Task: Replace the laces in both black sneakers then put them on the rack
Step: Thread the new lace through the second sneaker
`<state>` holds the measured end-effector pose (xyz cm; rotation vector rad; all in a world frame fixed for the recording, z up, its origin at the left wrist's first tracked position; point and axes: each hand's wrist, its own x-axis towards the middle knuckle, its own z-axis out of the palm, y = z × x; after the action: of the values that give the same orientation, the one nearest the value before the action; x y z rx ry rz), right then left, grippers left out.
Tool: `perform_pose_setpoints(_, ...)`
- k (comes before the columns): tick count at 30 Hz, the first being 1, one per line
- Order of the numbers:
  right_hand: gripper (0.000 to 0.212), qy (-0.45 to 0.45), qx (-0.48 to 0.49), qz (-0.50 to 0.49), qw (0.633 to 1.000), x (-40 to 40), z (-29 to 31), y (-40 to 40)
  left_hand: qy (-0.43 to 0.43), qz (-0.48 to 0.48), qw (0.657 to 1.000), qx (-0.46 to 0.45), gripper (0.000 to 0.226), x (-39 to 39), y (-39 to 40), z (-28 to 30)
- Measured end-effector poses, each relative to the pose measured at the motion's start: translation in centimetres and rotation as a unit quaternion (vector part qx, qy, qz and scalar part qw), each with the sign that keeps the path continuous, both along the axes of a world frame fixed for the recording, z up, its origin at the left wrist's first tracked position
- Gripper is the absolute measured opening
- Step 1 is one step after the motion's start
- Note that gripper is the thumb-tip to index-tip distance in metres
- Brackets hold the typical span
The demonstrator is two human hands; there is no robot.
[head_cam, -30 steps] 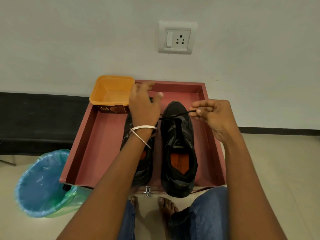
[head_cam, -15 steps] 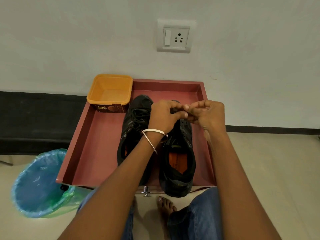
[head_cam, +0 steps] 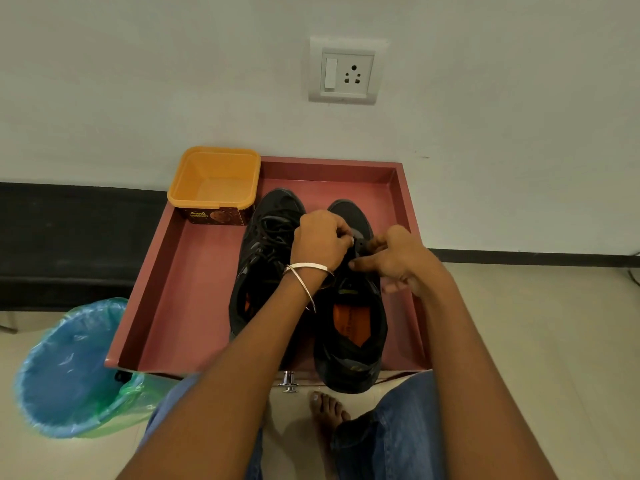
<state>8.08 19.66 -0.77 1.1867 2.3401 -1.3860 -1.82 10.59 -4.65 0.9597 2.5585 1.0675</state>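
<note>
Both sneakers sit in the red tray (head_cam: pixel 180 278), not yet racked. Left sneaker (head_cam: pixel 266 244) looks laced; right sneaker (head_cam: pixel 349 327) is mid-lacing. Left hand (head_cam: pixel 320 240) and right hand (head_cam: pixel 398 261) pinch the lace (head_cam: pixel 360 244) at its far eyelets, having dropped closer to the shoe than half a second ago.

sneakers (head_cam: pixel 308 289) side by side in tray (head_cam: pixel 180 289)
</note>
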Motion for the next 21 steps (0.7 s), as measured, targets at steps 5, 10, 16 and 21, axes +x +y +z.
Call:
perform_pose_setpoints(5,0.024,0.002,-0.007,-0.028,1.000,0.0,0.0,0.1,0.020,0.020,0.999,-0.039,0.010,0.4,0.7,-1.0)
perform_pose_setpoints(10,0.014,0.023,-0.024,-0.040,0.999,0.5,0.3,0.3,-0.010,0.044,0.998,-0.048,0.006,0.3,1.0,-1.4)
perform_pose_setpoints(16,0.004,0.050,-0.048,-0.058,0.996,0.9,0.6,0.3,0.006,0.066,0.995,-0.076,0.008,0.7,1.3,-1.5)
perform_pose_setpoints(21,0.004,0.065,-0.040,-0.035,0.996,1.1,0.5,0.4,-0.011,0.065,0.997,-0.045,0.010,0.9,1.5,-2.4)
